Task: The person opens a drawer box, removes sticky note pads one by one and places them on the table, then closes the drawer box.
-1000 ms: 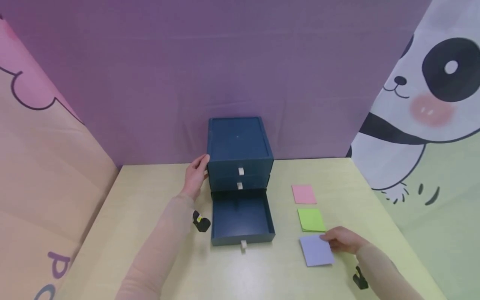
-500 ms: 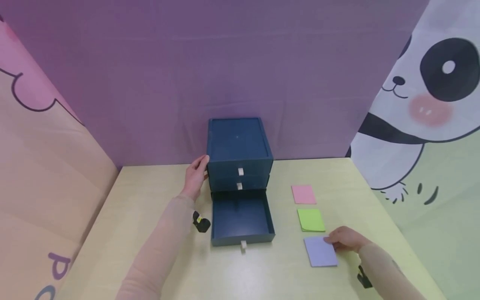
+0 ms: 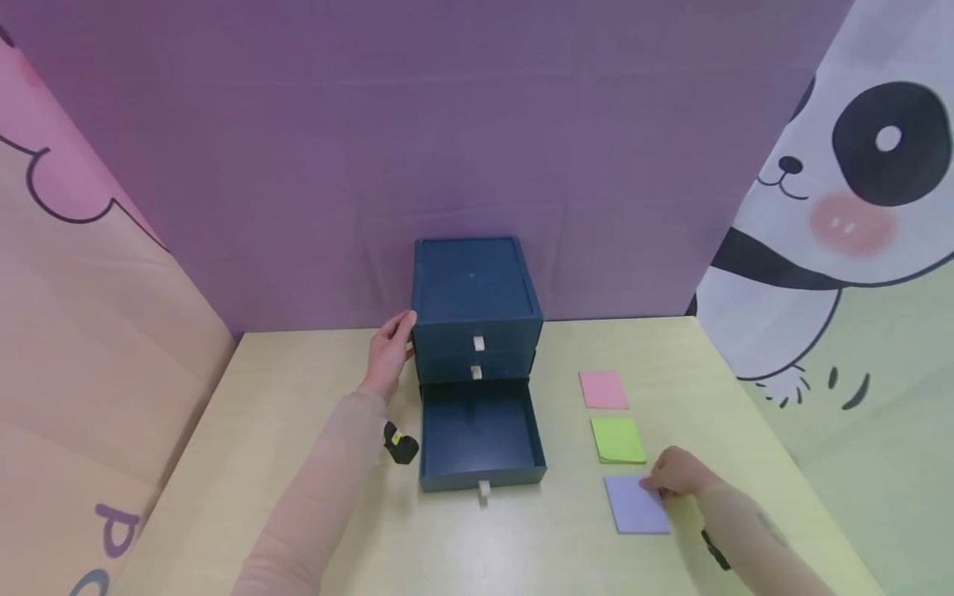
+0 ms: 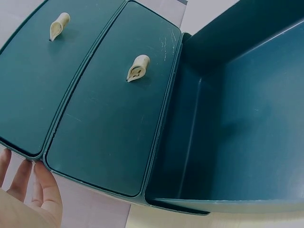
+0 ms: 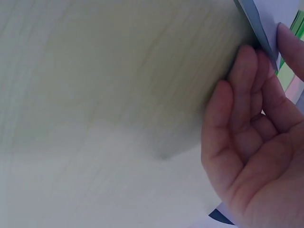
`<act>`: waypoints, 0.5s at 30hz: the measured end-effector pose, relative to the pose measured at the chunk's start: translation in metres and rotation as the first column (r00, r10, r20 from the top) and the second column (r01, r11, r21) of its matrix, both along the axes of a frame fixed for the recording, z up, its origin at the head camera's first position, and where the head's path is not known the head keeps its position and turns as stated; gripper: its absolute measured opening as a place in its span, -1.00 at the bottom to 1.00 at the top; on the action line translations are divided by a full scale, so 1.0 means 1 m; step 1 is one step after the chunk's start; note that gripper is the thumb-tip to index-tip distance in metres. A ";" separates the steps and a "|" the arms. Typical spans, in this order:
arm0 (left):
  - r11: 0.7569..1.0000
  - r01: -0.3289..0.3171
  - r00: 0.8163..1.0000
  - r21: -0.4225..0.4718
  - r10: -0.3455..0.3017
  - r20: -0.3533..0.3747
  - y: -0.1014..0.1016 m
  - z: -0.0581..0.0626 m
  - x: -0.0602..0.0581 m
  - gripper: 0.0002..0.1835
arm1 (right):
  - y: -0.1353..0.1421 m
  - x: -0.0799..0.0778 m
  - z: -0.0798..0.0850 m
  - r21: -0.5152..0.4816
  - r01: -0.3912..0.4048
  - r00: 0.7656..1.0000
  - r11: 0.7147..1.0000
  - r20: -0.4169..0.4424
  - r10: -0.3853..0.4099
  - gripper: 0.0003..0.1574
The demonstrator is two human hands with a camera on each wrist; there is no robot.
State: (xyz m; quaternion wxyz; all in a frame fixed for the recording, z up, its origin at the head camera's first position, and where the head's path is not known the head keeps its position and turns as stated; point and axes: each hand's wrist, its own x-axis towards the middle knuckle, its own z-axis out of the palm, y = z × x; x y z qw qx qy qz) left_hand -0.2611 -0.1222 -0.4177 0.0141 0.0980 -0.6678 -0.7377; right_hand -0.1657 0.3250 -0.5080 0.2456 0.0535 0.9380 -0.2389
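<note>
A dark blue drawer unit (image 3: 477, 281) stands at the back middle, its bottom drawer (image 3: 480, 439) pulled out with nothing inside. My left hand (image 3: 387, 356) rests its fingertips against the unit's left side; in the left wrist view the fingers (image 4: 47, 183) reach its edge beside the upper drawers. On the right, a purple sticky note pad (image 3: 632, 509) lies nearest me. My right hand (image 3: 676, 472) pinches that pad's upper right corner between thumb and fingers, and the right wrist view has the corner (image 5: 271, 28) between them.
A green sticky note pad (image 3: 619, 440) and a pink one (image 3: 604, 390) lie in a column beyond the purple pad. White tab handles (image 3: 479, 343) stick out from the drawer fronts. A purple cloth (image 3: 298, 165) hangs behind the pale table (image 3: 298, 414).
The purple pad has shifted slightly right and toward me along with my right hand. Since half a second ago, that hand's grip has moved slightly left on the pad. My left hand has stayed put.
</note>
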 end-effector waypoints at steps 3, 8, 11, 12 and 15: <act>1.000 -0.001 1.000 0.006 0.001 0.000 0.001 0.001 0.000 -0.45 | -0.003 0.001 0.002 0.025 -0.007 1.000 1.000 -0.008 0.007 -0.73; 1.000 -0.004 1.000 0.007 0.004 0.007 0.002 0.001 0.000 -0.44 | -0.006 0.004 0.005 0.073 -0.014 0.999 0.997 -0.034 0.017 -0.72; 1.000 -0.003 1.000 0.002 0.003 0.011 0.001 0.000 -0.001 -0.44 | -0.008 0.006 0.006 0.136 -0.033 0.996 0.990 -0.072 0.043 -0.65; 1.000 0.001 1.000 0.001 -0.001 0.010 0.001 0.000 -0.001 -0.44 | -0.009 0.006 0.007 0.157 -0.038 0.995 0.987 -0.087 0.052 -0.63; 1.000 0.011 1.000 0.000 -0.011 0.013 -0.001 -0.001 -0.002 -0.42 | -0.012 0.009 0.010 0.192 -0.039 0.990 0.981 -0.124 0.064 -0.64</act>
